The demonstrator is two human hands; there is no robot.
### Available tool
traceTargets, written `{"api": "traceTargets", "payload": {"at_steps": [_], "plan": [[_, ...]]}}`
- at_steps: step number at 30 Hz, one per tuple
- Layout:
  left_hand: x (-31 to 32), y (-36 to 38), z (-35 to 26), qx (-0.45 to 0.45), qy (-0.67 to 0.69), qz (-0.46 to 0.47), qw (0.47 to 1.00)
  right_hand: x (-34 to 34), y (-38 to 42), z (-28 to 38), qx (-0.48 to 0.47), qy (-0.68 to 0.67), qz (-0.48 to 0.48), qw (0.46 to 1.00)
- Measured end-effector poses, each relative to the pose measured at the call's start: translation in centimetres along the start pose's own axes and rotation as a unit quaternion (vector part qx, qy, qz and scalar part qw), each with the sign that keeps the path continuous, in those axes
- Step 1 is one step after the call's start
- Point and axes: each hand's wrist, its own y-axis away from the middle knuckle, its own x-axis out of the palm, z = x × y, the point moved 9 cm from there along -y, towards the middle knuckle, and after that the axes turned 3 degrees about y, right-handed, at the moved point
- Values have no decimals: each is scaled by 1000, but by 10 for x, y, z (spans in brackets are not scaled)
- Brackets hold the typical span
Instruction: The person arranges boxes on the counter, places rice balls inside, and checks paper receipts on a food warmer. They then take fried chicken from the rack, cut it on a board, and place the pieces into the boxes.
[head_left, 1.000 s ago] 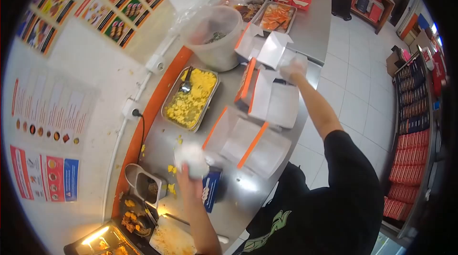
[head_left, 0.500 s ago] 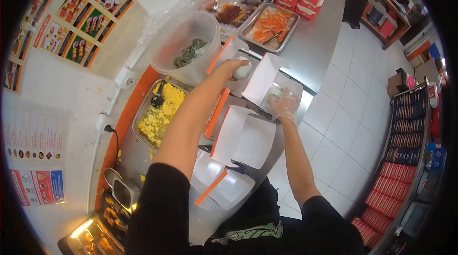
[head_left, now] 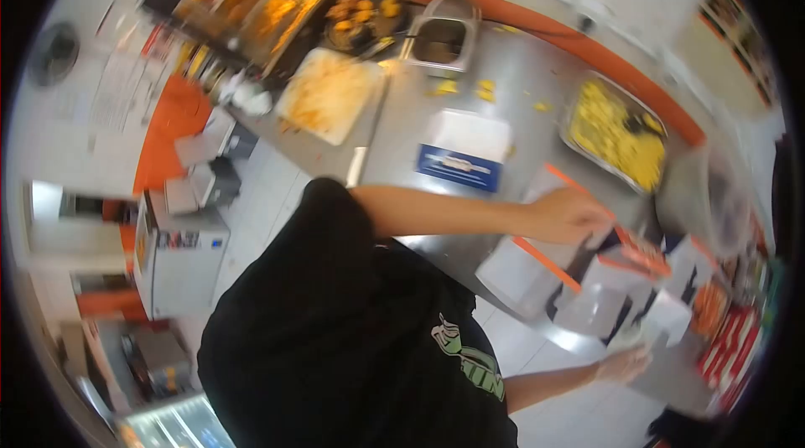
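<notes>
Reaching over the open orange-trimmed takeaway boxes [head_left: 604, 280] just beneath it, the left hand [head_left: 570, 215] looks empty and loosely curled, while the gloved right hand [head_left: 625, 362], grip unclear, steadies their near edge beyond the egg tray [head_left: 616, 134]; filling seemingly continues.

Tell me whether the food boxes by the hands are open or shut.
Open: the white boxes have orange-edged lids raised beside the left hand.

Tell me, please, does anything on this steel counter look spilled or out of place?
Yes: yellow food crumbs lie scattered on the grey steel counter, between the small steel container and the steel tray of yellow food. They look spilled from the tray.
</notes>
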Motion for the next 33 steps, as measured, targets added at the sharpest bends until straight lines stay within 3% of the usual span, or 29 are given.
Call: {"api": "traceTargets", "payload": {"at_steps": [1, 2, 3, 4, 5, 6, 7, 8, 9, 10, 11, 12, 13, 14, 16, 18, 19, 21, 23, 25, 26, 27, 28, 29, 31, 32, 33], "plan": [[-63, 53, 22, -161, 11, -12, 987, -47, 9, 39, 50, -150, 35, 987], [-129, 114, 51, -253, -101, -52, 961, -90, 24, 82, 102, -292, 73, 948], [-199, 163, 52, -269, -102, -134, 948, -110, 39, 121, 92, -305, 74, 945], [-267, 215, 39, -256, -155, -252, 920, -122, 55, 157, 72, -409, 108, 903], [-338, 285, 61, -288, -284, -267, 875, -141, 76, 194, 49, -503, 142, 851], [-401, 345, 67, -355, -289, -345, 819, -171, 103, 249, -40, -514, 184, 837], [-468, 404, 70, -326, -361, -401, 776, -208, 133, 306, -129, -515, 219, 818], [-527, 449, 60, -396, -441, -426, 684, -228, 173, 350, -184, -514, 259, 797], [-596, 513, 70, -392, -406, -530, 633, -243, 216, 391, -239, -510, 294, 772], [-650, 573, 85, -382, -363, -626, 574, -242, 267, 428, -269, -549, 374, 697], [-691, 590, 87, -374, -360, -635, 573, -240, 321, 469, -294, -584, 447, 611], [-728, 609, 84, -371, -372, -657, 541, -258, 377, 510, -351, -541, 485, 591], [-753, 631, 82, -375, -380, -677, 507, -282, 436, 547, -408, -487, 522, 569], [-768, 623, 79, -396, -356, -641, 553, -297, 500, 580, -407, -508, 578, 492], [-771, 613, 83, -481, -380, -570, 548, -332, 619, 641, -483, -468, 627, 393], [-779, 623, 103, -472, -398, -579, 533, -359, 724, 691, -646, -399, 490, 429], [-781, 632, 120, -471, -399, -596, 514, -368, 753, 704, -661, -401, 485, 409], [-777, 652, 143, -521, -478, -623, 333, -392, 828, 746, -670, -377, 462, 442], [-750, 667, 134, -567, -501, -644, 111, -367, 887, 774, -701, -364, 454, 413], [-751, 656, 103, -414, -402, -741, 345, -319, 957, 813, -717, -356, 450, 397], [-757, 639, 81, -304, -348, -745, 481, -276, 971, 828, -711, -351, 443, 418], [-762, 638, 60, -354, -249, -733, 525, -247, 977, 850, -687, -344, 429, 475], [-763, 648, 64, -288, -279, -750, 526, -237, 979, 860, -656, -332, 407, 542], [-763, 653, 66, -284, -283, -748, 528, -256, 970, 855, -653, -336, 407, 543], [-760, 660, 81, -202, -121, -788, 568, -321, 925, 822, -600, -432, 448, 503], [-754, 659, 76, -200, -120, -785, 574, -319, 918, 812, -597, -434, 446, 507], [-742, 664, 58, -176, -154, -808, 541, -290, 913, 803, -415, -501, 621, 437]]}}
